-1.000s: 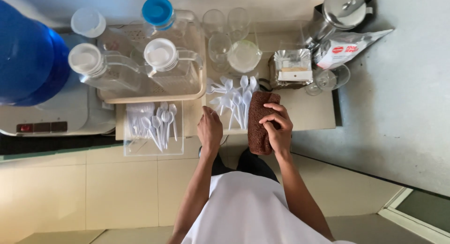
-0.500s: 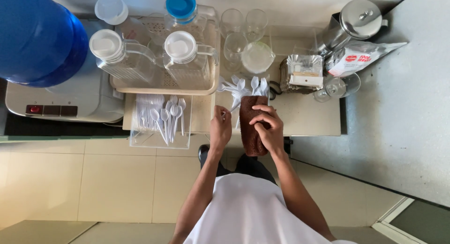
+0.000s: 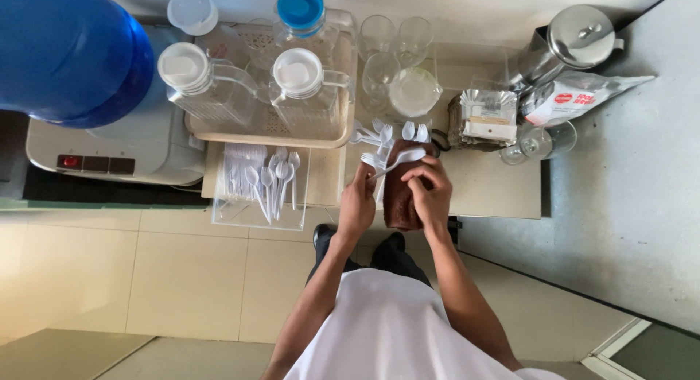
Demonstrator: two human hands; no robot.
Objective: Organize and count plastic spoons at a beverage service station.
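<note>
While the left hand (image 3: 357, 208) pinches a white plastic spoon (image 3: 399, 159), the right hand's (image 3: 432, 198) fingers close around a brown cloth (image 3: 399, 201) on the worktop (image 3: 496, 190)

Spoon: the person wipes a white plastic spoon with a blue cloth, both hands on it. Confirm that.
Not quite: the cloth is brown, not blue, as the head view shows. The rest holds: the left hand and right hand both work at it, with a white plastic spoon between them.
</note>
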